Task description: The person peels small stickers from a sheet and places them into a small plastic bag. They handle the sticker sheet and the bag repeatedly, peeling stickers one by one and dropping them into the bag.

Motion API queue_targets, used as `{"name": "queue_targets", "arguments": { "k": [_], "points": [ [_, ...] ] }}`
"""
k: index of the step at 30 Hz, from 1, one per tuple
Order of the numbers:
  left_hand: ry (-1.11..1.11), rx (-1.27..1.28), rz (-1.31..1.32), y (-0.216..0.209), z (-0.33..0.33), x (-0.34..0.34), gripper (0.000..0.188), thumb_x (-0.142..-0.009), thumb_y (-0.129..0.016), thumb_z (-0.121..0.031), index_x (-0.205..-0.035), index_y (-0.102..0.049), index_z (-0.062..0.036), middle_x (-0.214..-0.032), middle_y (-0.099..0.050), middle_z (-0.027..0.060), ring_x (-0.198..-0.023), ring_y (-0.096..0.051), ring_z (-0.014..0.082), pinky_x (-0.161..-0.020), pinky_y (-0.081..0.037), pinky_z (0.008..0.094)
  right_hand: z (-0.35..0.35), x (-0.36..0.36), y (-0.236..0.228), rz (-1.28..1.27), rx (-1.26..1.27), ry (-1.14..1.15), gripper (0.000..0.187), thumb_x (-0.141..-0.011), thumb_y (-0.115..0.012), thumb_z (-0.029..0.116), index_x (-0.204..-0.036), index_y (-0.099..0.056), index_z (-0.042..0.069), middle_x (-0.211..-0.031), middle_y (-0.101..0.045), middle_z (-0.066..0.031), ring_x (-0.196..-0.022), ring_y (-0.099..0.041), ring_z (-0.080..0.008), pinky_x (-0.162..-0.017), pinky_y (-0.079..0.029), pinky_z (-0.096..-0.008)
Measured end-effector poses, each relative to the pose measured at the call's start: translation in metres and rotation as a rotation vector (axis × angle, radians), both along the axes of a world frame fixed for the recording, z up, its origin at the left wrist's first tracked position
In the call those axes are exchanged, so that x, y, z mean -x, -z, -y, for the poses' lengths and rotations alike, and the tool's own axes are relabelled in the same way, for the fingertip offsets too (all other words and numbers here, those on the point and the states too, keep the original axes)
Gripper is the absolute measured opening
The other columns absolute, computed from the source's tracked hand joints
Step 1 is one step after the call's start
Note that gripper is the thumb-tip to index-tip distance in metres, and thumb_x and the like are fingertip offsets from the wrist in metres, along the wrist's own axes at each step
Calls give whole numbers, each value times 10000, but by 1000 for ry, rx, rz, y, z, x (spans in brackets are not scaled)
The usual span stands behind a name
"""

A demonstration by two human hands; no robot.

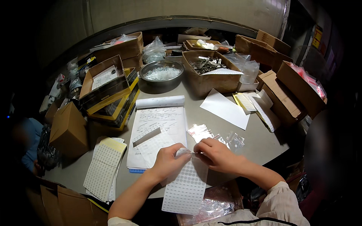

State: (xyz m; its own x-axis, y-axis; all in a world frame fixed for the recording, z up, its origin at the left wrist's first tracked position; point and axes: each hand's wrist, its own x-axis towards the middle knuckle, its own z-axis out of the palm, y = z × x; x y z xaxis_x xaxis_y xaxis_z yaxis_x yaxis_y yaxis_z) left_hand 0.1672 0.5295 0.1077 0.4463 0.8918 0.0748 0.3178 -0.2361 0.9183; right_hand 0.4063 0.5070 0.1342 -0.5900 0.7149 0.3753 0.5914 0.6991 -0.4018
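A white sheet of small printed round stickers (184, 192) hangs over the near table edge, its top between my two hands. My left hand (169, 161) is closed on the sheet's upper left, thumb and fingers pinched together. On its upper right, my right hand (217, 153) is closed with bent fingers pinching near the top edge. Something clear and crumpled shows between the fingertips, too small to name. Just beyond my right hand lie small clear plastic bags (235, 140) and a shiny pile of them (200, 132). A clipped paper pad (160, 120) with handwriting lies beyond my left hand.
Stacked sticker sheets (103, 165) lie at left. A metal bowl (162, 80) of small clear pieces stands behind the pad, beside a cardboard box (211, 83) of metal parts. More boxes (69, 130) crowd both sides. Below my hands sits a tray of clear bags (215, 209). At far left is another person (32, 141).
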Motion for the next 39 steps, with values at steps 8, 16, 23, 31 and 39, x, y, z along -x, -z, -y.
{"name": "queue_targets", "arguments": {
  "k": [8,16,23,31,39],
  "points": [
    [-32,11,-22,6,-2,1,300,-897,-761,-268,-1062,-755,-17,-828,-748,136,-739,-699,172,-693,-551,334,14,6,13,240,-232,55,193,-896,-719,55,-1062,-625,28,-1015,-637,-125,-947,-639,-318,-834,-532,-407],
    [-98,108,55,-1,0,-2,217,-911,-776,-175,-1010,-757,17,-840,-733,44,-798,-630,78,-707,-513,265,-31,-45,5,-243,149,237,124,-970,-688,129,-1034,-669,26,-891,-657,-63,-786,-615,-167,-719,-514,-316],
    [-67,55,5,5,-5,-1,358,-888,-746,-255,-1107,-742,28,-838,-744,134,-752,-673,146,-685,-534,316,-75,-83,31,-367,706,203,115,-991,-661,151,-974,-638,39,-819,-604,16,-723,-539,-68,-652,-455,-242],
    [-56,74,4,-1,-2,0,356,-894,-736,-254,-1106,-737,32,-866,-752,138,-768,-688,159,-708,-547,319,-77,-74,38,-341,772,153,132,-988,-660,146,-948,-626,25,-805,-618,1,-717,-586,-83,-631,-474,-244],
    [-50,91,-25,-4,-2,0,354,-904,-722,-253,-1110,-733,34,-887,-756,148,-805,-707,176,-731,-554,323,-76,-73,36,-171,655,270,199,-965,-694,204,-995,-665,9,-819,-689,-55,-703,-654,-139,-594,-541,-318]
  ]
}}
